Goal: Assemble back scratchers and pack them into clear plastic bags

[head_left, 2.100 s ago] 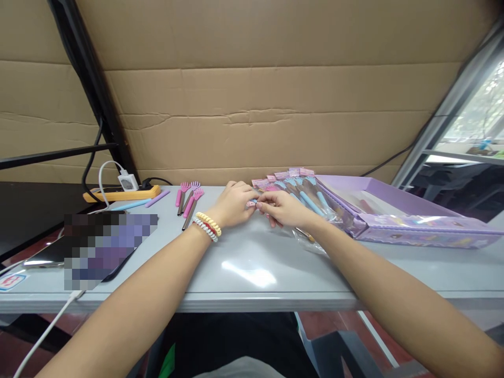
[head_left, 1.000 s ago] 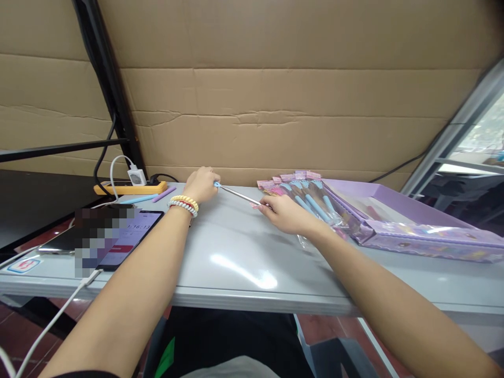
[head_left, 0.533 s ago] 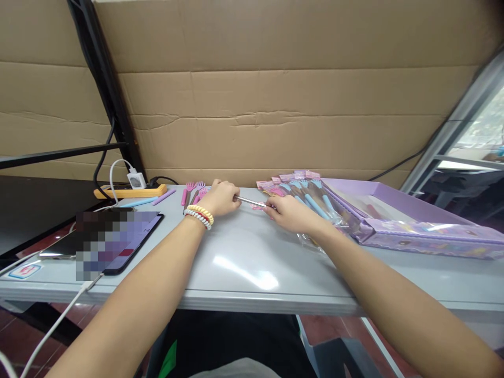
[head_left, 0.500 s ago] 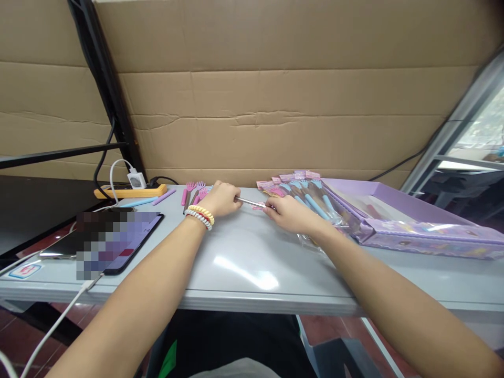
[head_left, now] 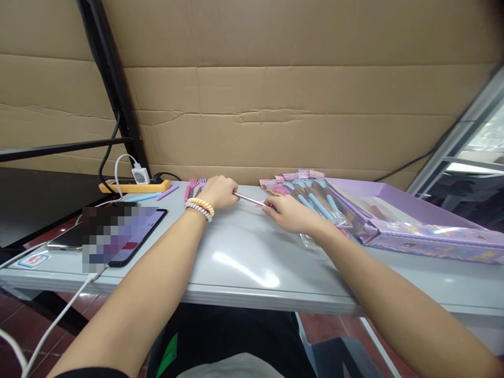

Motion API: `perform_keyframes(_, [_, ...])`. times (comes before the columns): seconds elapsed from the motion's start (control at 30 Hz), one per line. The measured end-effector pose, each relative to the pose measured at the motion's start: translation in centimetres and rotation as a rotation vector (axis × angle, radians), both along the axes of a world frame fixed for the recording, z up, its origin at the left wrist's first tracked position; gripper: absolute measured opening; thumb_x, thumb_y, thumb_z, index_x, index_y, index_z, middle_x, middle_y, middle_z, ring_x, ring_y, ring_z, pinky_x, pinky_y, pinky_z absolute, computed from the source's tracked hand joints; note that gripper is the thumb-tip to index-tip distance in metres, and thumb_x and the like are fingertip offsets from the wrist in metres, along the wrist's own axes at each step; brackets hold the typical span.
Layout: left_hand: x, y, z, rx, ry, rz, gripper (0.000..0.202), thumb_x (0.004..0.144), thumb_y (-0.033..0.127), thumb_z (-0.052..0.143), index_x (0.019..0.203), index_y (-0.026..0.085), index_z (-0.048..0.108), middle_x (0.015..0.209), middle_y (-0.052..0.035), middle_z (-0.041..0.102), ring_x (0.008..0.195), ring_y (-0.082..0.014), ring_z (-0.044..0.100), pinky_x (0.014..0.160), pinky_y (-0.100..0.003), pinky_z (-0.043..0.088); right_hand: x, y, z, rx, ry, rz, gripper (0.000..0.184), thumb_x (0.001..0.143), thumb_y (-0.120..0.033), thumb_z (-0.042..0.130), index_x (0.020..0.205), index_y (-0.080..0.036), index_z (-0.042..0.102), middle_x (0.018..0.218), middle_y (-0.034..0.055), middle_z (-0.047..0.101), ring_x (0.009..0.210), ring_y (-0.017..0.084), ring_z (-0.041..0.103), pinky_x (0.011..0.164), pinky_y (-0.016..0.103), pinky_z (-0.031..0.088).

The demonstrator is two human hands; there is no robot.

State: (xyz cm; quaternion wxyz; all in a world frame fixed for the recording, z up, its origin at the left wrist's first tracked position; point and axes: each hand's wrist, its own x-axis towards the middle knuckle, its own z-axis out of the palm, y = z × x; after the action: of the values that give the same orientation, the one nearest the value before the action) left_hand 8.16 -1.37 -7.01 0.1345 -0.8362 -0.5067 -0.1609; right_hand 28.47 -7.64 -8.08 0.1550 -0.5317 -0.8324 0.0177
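A thin silver metal rod (head_left: 249,199), apparently the shaft of a back scratcher, spans the gap between my two hands above the table. My left hand (head_left: 219,192), with twisted bracelets at its wrist, is closed around the rod's left end. The fingers of my right hand (head_left: 289,211) pinch its right end, and a bit of pink shows beside the fingertips. Both ends are hidden in the hands. Pink and purple claw-headed back scratchers (head_left: 191,189) lie behind my left hand. Bagged back scratchers (head_left: 315,198) with blue and pink parts lie beyond my right hand.
An open purple box (head_left: 394,231) stands on the right of the grey table (head_left: 236,262). On the left are phones (head_left: 134,244), a white cable (head_left: 59,325), a yellow power strip (head_left: 157,186) and blue and purple sticks (head_left: 167,192). A cardboard wall (head_left: 275,94) rises behind.
Slightly more of the metal rod shows between my hands, and my left hand covers more of the loose back scratchers. The whole view has shifted a little. Both grips stay closed.
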Motion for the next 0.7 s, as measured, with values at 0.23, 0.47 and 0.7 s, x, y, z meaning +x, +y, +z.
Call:
perform_keyframes(0.23, [-0.9, 0.5, 0.2, -0.004, -0.045, 0.023, 0.010, 0.061, 0.030, 0.055, 0.062, 0.023, 0.062, 0.065, -0.0038, 0.066, 0.066, -0.0220, 0.061, 0.056, -0.030, 0.038, -0.5, -0.1, 0.2, -0.030, -0.015, 0.036, 0.028, 0.091, -0.031, 0.038, 0.067, -0.019, 0.046, 0.067, 0.0059, 0.060, 0.058, 0.015, 0.049, 0.054, 0.027, 0.029])
perform_keyframes(0.47, [-1.8, 1.3, 0.0, -0.065, -0.075, 0.039, 0.017, 0.061, 0.039, 0.061, 0.063, 0.023, 0.061, 0.068, -0.0036, 0.066, 0.069, -0.0222, 0.061, 0.058, -0.031, 0.039, -0.7, -0.3, 0.4, -0.065, -0.032, 0.053, 0.024, 0.090, -0.028, 0.038, 0.072, -0.019, 0.052, 0.069, 0.0063, 0.062, 0.061, 0.016, 0.052, 0.056, 0.026, 0.030])
perform_keyframes(0.7, [-0.7, 0.3, -0.4, 0.286, -0.155, -0.079, 0.053, 0.068, 0.033, 0.063, 0.118, 0.019, 0.056, 0.124, -0.0139, 0.054, 0.119, -0.0318, 0.042, 0.098, -0.046, 0.029, 0.5, 0.2, 0.4, 0.084, 0.116, -0.181, 0.027, 0.088, -0.029, 0.042, 0.066, -0.018, 0.051, 0.065, 0.0068, 0.060, 0.061, 0.016, 0.052, 0.056, 0.027, 0.030])
